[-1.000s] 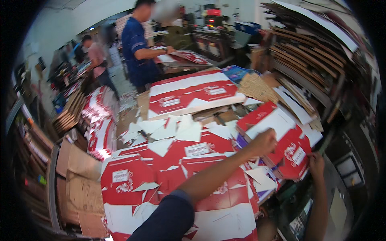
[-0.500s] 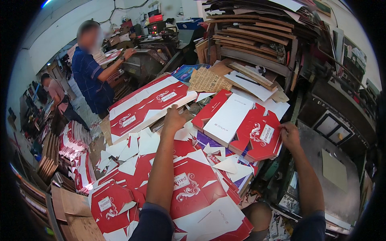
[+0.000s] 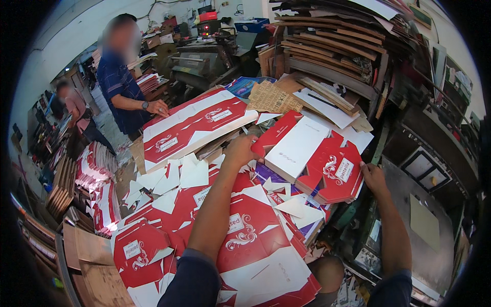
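A thick stack of die-cut red and white box blanks (image 3: 295, 149) lies before me, white panel in the middle and red ends with a pale label. At its left end my left hand (image 3: 241, 151) is closed on the edge, fingers partly hidden. My right hand (image 3: 374, 179) grips the right end, thumb by the top sheet and the other fingers mostly out of sight. Purple printed sheets (image 3: 263, 175) show under the stack. Nearer to me, below my left forearm, is a broad pile of red and white blanks (image 3: 254, 225) with loose white paper offcuts (image 3: 193, 171).
Another stack of red and white printed sheets (image 3: 192, 128) lies at the far left, with a co-worker's hand (image 3: 157, 108) at its back edge. Wooden boards (image 3: 332, 46) are piled behind. A metal machine (image 3: 424, 204) stands at the right. A second person (image 3: 82, 112) is farther back.
My left hand has moved from beside the far sheet stack to the left end of the box blanks. The co-worker has turned, and that hand has come down to the far stack.
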A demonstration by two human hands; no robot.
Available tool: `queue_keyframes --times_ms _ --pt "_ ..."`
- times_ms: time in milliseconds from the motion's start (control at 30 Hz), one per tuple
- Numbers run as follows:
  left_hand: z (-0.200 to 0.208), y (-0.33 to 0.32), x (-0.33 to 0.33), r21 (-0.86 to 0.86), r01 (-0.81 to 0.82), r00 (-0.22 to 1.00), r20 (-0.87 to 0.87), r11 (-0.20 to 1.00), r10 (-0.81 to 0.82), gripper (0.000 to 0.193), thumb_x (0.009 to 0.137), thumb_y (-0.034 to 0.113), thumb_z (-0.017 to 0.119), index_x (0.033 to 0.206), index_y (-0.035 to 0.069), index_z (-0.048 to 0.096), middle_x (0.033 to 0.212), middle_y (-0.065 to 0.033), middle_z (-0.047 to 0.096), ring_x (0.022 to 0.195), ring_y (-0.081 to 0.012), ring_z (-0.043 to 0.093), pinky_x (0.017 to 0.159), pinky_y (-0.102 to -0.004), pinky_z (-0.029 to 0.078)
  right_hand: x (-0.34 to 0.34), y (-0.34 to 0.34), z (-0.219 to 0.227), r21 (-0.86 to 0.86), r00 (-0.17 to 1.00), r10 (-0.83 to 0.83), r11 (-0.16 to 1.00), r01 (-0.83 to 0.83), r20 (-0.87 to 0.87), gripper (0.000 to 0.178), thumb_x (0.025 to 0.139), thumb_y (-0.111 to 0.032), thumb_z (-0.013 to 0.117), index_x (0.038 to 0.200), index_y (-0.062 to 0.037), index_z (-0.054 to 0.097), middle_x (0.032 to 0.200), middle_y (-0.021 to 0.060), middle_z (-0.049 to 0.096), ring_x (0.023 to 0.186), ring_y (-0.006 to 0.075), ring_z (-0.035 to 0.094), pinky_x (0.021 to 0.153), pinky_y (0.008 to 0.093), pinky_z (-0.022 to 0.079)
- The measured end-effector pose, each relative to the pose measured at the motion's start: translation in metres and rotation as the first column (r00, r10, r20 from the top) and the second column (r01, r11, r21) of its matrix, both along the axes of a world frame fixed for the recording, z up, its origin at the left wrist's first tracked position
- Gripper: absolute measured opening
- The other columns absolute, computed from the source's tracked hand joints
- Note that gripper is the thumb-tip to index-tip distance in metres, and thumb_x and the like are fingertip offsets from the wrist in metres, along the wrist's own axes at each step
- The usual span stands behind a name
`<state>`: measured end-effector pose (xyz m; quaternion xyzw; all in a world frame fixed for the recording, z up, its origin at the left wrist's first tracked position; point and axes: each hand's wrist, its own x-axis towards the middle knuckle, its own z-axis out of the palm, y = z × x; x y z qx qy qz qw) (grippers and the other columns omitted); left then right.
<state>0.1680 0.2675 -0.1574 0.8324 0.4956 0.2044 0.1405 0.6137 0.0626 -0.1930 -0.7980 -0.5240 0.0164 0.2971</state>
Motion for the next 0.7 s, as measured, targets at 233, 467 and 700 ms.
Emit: queue_keyframes --times_ms 233,467,700 --pt "-0.009 0.016 -0.016 -0.043 0.043 0.987 0.155 0.998 -0.036 0.076 0.057 0.018 0.092 0.126 0.004 0.063 0.098 -0.0136 0.075 0.094 -0.0266 0.071 0.086 -0.0363 0.054 -0.002 -0.006 0.021 -0.213 0.965 0.037 0.972 -0.095 -0.26 0.089 0.083 -0.067 0.064 0.136 0.0025 0.052 0.131 0.0301 0.057 0.125 0.041 0.055 0.105 0.0458 0.043" --pt "-0.02 0.032 -0.036 -0.084 0.072 0.975 0.217 0.994 -0.052 0.064 0.057 0.018 0.093 0.115 0.005 0.07 0.1 -0.0133 0.074 0.094 -0.0257 0.07 0.084 -0.0361 0.055 -0.027 -0.022 0.059 -0.437 0.954 0.214 0.852 -0.288 -0.21 0.172 0.027 -0.067 0.093 0.158 0.0006 0.006 0.16 0.0322 0.015 0.151 0.0409 0.015 0.123 0.0481 0.018" --pt "-0.028 0.029 -0.024 -0.074 0.111 0.961 0.261 0.991 -0.088 0.053 0.059 0.028 0.092 0.103 0.003 0.074 0.093 -0.0136 0.074 0.088 -0.0265 0.071 0.08 -0.0373 0.055 -0.044 -0.023 0.058 -0.62 0.982 0.183 0.767 -0.165 -0.035 0.177 0.024 -0.065 0.094 0.159 -0.0085 -0.005 0.162 0.0299 0.009 0.151 0.0435 0.011 0.122 0.052 0.019"
